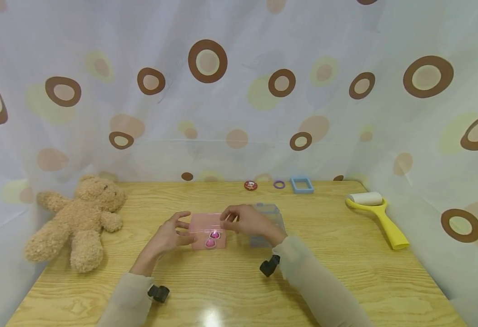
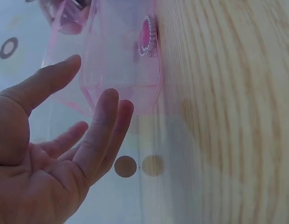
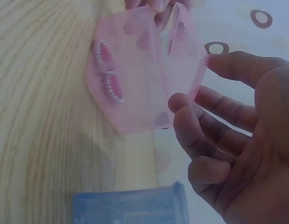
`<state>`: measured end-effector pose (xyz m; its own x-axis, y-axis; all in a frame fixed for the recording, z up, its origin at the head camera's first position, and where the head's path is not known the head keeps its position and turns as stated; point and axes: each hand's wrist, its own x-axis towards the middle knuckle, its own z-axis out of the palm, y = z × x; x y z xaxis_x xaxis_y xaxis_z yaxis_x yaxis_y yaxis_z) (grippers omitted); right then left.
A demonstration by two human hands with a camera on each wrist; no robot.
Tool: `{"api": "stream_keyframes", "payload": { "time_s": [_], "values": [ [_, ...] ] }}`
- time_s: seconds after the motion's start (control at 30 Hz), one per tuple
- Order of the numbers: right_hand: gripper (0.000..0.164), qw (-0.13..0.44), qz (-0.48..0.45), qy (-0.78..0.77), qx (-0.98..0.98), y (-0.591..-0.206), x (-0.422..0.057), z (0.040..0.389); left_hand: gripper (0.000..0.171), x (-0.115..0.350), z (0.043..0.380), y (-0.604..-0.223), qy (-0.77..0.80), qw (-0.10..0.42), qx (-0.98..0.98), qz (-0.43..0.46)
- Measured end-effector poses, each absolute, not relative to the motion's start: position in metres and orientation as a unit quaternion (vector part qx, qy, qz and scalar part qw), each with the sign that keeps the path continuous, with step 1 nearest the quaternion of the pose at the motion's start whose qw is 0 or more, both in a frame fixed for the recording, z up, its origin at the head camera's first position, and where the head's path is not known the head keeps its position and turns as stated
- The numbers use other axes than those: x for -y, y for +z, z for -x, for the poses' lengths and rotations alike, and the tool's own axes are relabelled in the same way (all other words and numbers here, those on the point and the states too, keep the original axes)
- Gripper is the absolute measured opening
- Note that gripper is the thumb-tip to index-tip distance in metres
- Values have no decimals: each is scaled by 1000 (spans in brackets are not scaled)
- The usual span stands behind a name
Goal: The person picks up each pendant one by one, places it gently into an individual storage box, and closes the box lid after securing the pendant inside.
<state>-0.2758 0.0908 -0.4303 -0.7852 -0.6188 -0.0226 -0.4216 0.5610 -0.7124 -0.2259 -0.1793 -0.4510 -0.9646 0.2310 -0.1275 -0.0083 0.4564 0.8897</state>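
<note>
A clear pink plastic box (image 1: 208, 227) stands on the table with its hinged lid (image 3: 184, 65) raised partway. Inside, at the bottom, lie two pink gem ornaments (image 1: 212, 240) edged with small white beads. My right hand (image 1: 247, 221) pinches the lid's edge between thumb and fingers. At the box's left side my left hand (image 1: 168, 234) is held with fingers loosely spread, nothing in its grasp; its fingertips are close to the box wall, and contact is hard to tell. A translucent blue box (image 1: 269, 211), partly hidden by the right hand, stands just to the right.
A teddy bear (image 1: 79, 218) lies at the left. Along the back edge are a red round piece (image 1: 251, 185), a purple ring (image 1: 279, 184) and a light blue square frame (image 1: 302, 185). On the right lies a yellow-handled lint roller (image 1: 380, 213). A dotted curtain (image 1: 239, 109) surrounds the table.
</note>
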Motion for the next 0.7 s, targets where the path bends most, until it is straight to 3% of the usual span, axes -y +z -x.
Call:
{"api": "stream_keyframes", "payload": {
  "time_s": [0.27, 0.7],
  "values": [
    [34, 117, 295, -310, -896, -434, -87, 273, 77, 181, 225, -448, 517, 134, -841, -85],
    [33, 106, 292, -276, -910, -436, -83, 270, 70, 179, 225, -449, 538, 133, -829, -69]
  ]
}}
